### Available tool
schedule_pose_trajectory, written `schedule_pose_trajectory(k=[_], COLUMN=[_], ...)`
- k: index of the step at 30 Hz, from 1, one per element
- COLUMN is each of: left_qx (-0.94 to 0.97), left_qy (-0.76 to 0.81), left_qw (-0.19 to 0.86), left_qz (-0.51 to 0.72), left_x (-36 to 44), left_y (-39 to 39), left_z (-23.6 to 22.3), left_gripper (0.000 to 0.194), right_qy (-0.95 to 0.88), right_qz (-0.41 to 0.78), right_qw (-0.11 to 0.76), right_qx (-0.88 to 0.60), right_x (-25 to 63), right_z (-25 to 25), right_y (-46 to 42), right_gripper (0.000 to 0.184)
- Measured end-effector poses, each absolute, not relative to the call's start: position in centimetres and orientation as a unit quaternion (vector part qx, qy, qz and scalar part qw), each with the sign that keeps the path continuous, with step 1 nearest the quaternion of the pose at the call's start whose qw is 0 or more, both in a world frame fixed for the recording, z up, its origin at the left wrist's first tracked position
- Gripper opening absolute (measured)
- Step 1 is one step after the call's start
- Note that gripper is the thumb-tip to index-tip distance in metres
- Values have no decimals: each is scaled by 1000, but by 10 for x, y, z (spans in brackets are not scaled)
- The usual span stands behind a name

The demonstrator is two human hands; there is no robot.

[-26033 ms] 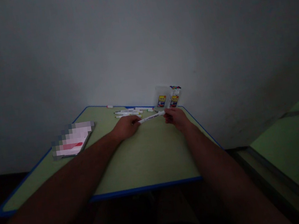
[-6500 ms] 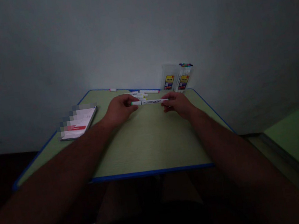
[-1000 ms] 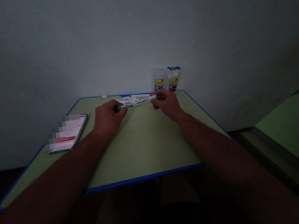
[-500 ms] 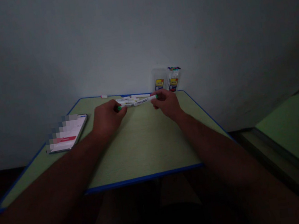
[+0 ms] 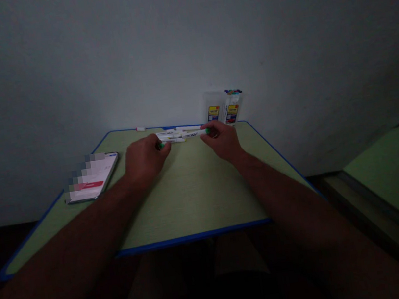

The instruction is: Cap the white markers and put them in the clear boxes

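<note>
My left hand [image 5: 146,158] is closed, thumb and fingers pinching a small green marker cap [image 5: 162,145]; the fingers partly hide it. In my right hand [image 5: 222,139], thumb and fingertips grip a white marker [image 5: 194,134] by its green end. The marker points left, low over the table, with dark print on its barrel. Several other white markers [image 5: 167,134] lie in a loose group between and just beyond my hands. Some overlap, so their ends are hard to make out.
Against the wall lean a clear pouch [image 5: 213,110] and a second pouch [image 5: 233,107] holding colourful-capped markers. A phone [image 5: 94,178] lies at the left of the blue-edged table [image 5: 191,195]. One small white piece with a pink end [image 5: 140,129] sits at the far edge.
The marker in my right hand has lowered slightly and shifted a little right, towards the other markers. My left hand has barely moved and still pinches the green cap.
</note>
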State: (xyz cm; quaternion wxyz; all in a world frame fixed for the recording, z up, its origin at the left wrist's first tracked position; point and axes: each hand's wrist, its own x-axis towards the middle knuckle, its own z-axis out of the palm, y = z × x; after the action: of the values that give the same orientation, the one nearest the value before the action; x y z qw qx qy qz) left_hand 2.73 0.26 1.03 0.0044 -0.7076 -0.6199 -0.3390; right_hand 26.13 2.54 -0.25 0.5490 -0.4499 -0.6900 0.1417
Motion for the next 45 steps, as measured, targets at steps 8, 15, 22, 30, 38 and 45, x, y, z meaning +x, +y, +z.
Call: schedule_pose_trajectory(k=[8, 15, 22, 30, 38, 45], left_qx=[-690, -609, -580, -548, -550, -586], left_qy=[-600, -563, -514, -494, -487, -457], left_qw=[-72, -242, -317, -380, -403, -410], left_qz=[-398, -504, -547, -557, -545, -529], left_x=[27, 16, 14, 20, 20, 19], left_y=[6, 24, 31, 24, 22, 26], left_z=[8, -1, -7, 0, 1, -5], left_gripper=[22, 20, 18, 14, 14, 17], right_qy=[-667, -609, -566, -553, -559, -565], right_qz=[178, 319, 376, 405, 408, 425], right_qw=[568, 598, 619, 618, 615, 606], right_qx=[-448, -411, -394, -384, -377, -365], right_x=[263, 266, 267, 268, 269, 268], right_z=[-6, -9, -5, -3, -6, -6], right_y=[33, 40, 35, 35, 37, 36], right_gripper=[15, 21, 21, 22, 23, 25])
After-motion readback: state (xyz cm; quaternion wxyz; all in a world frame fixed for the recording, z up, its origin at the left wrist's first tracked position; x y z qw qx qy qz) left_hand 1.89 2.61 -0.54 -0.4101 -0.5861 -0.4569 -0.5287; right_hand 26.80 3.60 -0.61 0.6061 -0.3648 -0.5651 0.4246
